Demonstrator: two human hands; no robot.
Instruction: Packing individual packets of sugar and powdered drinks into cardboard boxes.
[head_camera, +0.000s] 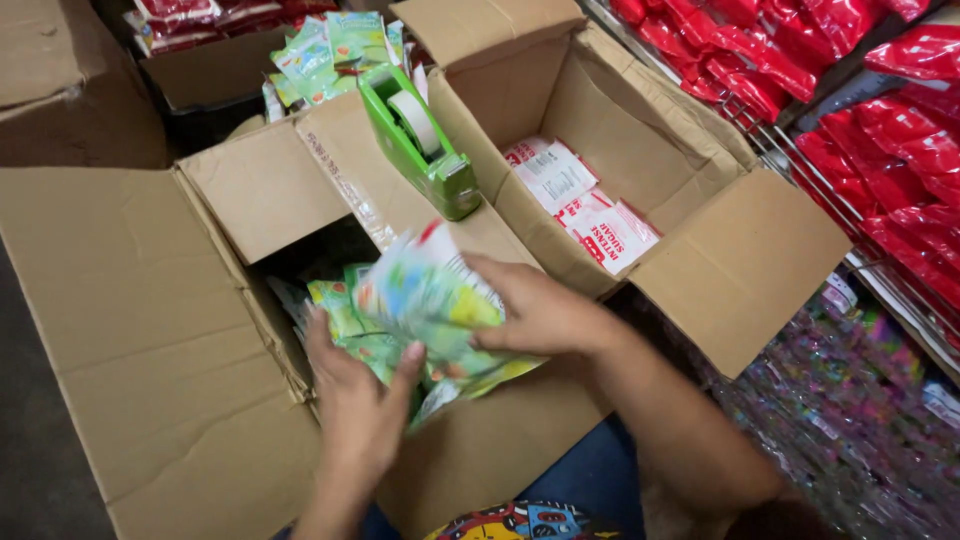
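Both hands are closed on one bundle of green sachets (430, 300), held over the open cardboard box (170, 330) directly beneath them. The left hand (355, 395) supports the bundle from below and the near side, thumb pressed up against its front face. The right hand (535, 312) lies on the bundle's far right edge, fingers curled over the top. The bundle is blurred; the number of sachets in it cannot be told.

More green sachets (335, 310) lie inside the same box, just left of and under the bundle; count not readable.

One green tape dispenser (425, 140) rests on the box flaps, just beyond the hands. A second open box (720, 250), beyond and right of the right hand, holds two visible white-and-red packets (580, 200). A further heap of green sachets (330, 50) lies well beyond the dispenser. Red packets (880, 130) fill the wire shelf (800, 170) far to the right.
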